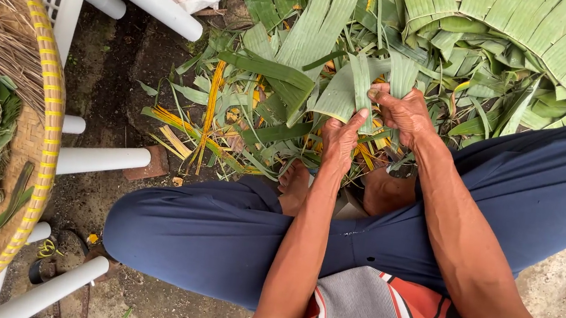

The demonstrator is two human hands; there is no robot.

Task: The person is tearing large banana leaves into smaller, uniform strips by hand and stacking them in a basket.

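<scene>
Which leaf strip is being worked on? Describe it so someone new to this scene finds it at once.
Start at the big heap of green leaf strips on the ground ahead of the seated person's knees. At its near edge, both hands meet: left hand, right hand. The folded leaf strip pinched between them stands upright, unlike the loose ones lying flat around it.

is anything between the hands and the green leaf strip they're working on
Nothing visible. The left hand and right hand both already grip the green leaf strip directly, above the pile of cut leaves on the ground. No tool, loose leaf or other thing lies between either hand and the strip.
</scene>
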